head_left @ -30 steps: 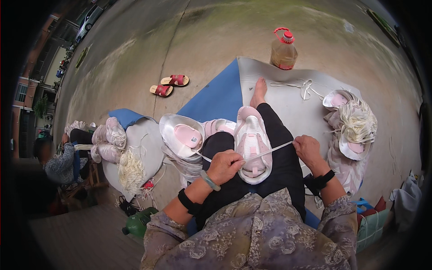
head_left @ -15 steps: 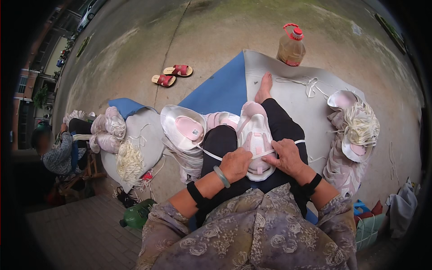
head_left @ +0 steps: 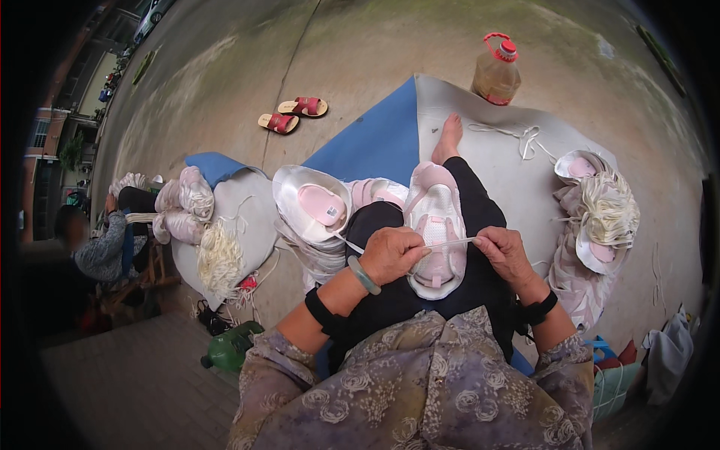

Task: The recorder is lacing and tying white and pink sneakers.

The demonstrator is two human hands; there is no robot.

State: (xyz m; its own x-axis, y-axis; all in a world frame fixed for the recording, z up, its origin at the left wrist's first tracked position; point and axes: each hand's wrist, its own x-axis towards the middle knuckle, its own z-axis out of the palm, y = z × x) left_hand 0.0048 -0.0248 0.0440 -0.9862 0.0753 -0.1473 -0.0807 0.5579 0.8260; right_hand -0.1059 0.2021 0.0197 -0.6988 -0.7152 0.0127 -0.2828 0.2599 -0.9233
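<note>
A white and pink shoe upper (head_left: 433, 196) lies lengthwise on my lap, its rounded toe pointing away from me. Across it a white shoelace (head_left: 451, 242) is pulled straight between my two hands. My left hand (head_left: 390, 256), with a bangle at the wrist, is closed on one part of the lace. At the other side, my right hand (head_left: 504, 253) pinches the lace between thumb and fingers, off the shoe's right edge. A stack of similar uppers (head_left: 309, 202) leans by my left knee, with a lace strand running from it toward my left hand.
At the right, a bundle of cream laces (head_left: 611, 208) rests on more stacked uppers (head_left: 574, 274). Beyond lie red sandals (head_left: 304, 106) and a red-capped jug (head_left: 496, 75). Another person (head_left: 105, 244) sits at far left near loose laces (head_left: 219, 259). A green bottle (head_left: 231, 346) lies lower left.
My hands have moved apart, the right one outward from the shoe, and the lace between them is now drawn tight above the upper. The whole view has shifted slightly.
</note>
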